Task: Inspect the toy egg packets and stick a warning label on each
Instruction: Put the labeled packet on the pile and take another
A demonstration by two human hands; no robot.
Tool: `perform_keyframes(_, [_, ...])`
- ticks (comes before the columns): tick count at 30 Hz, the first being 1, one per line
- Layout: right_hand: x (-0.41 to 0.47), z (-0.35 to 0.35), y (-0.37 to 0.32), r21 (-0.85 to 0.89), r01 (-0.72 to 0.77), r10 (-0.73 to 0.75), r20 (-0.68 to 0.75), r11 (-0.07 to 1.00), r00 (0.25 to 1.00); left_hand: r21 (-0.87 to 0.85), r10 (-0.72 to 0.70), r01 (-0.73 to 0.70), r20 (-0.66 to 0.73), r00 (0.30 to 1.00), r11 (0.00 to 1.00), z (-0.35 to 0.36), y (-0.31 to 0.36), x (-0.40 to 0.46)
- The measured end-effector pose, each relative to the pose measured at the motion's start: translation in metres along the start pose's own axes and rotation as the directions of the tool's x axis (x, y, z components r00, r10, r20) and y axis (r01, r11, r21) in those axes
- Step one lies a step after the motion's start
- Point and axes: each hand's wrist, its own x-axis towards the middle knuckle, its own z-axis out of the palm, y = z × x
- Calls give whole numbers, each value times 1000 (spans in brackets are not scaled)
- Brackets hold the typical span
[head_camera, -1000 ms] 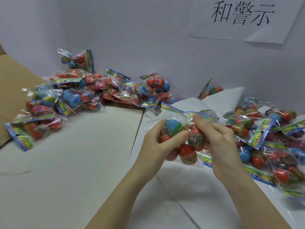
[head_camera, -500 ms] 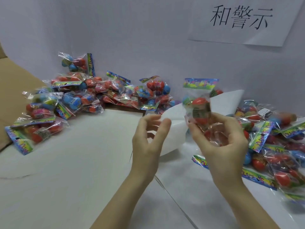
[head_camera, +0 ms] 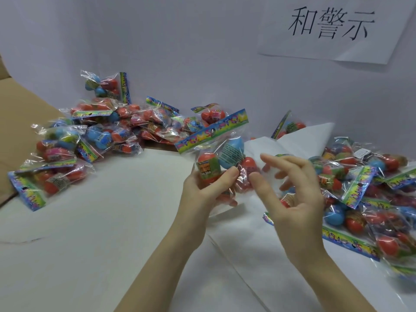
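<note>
The bench (head_camera: pixel 78 233) is covered in white paper. A big pile of toy egg packets (head_camera: pixel 99 136) lies along the far left edge, and another pile (head_camera: pixel 369 194) lies at the right edge. A paper sign (head_camera: pixel 333 25) with black writing hangs on the wall behind.

One packet (head_camera: pixel 221 154) is held up over the middle of the bench. Half a second ago the right hand held it up alone. Now the left hand (head_camera: pixel 202 190) grips it, with the thumb across the front of the red and blue eggs. Its bright top strip now tilts, higher on the right. The right hand (head_camera: pixel 290 188) has let go. Its fingers are loose and spread, and its thumb tip is just beside the bag's clear plastic.
</note>
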Motion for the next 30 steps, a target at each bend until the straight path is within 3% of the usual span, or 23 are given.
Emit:
perform_keyframes(3, [6, -1, 0, 230, -255, 244, 76, 939, 967, 9, -14, 14, 6, 1000, 1000, -1, 1, 1])
perform_keyframes(5, [8, -3, 1, 365, -336, 305, 141, 868, 942, 24, -11, 10, 8, 1000, 1000, -2, 2, 1])
perform_keyframes(10, [8, -5, 0, 268, -192, 175, 85, 944, 981, 41, 20, -20, -4, 1000, 999, -2, 1, 1])
perform_keyframes(16, [10, -6, -4, 354, -310, 297, 93, 882, 950, 44, 8, -10, 42, 999, 999, -4, 0, 1])
perform_keyframes(18, [11, -7, -2, 446, -478, 452, 171, 757, 875, 40, 1, -3, 58, 998, 999, -4, 0, 0])
perform_keyframes(20, [13, -9, -1, 446, -655, 553, 354, 609, 755, 24, 1, -3, 58, 998, 1000, -5, -1, 1])
perform_keyframes(23, [15, -12, -1, 377, -775, 530, 573, 507, 625, 48, 40, -43, 53, 998, 998, -6, 0, 1])
perform_keyframes(25, [15, -11, -2, 400, -772, 526, 570, 494, 631, 89, 114, -116, 31, 993, 989, -4, 0, -1])
perform_keyframes(27, [15, -8, -4, 466, -729, 541, 490, 501, 684, 181, 184, -183, 7, 983, 966, 1, -4, -3])
perform_keyframes(30, [12, -5, -5, 556, -572, 551, 228, 603, 803, 380, 338, -262, -148, 929, 887, 8, -11, -5])
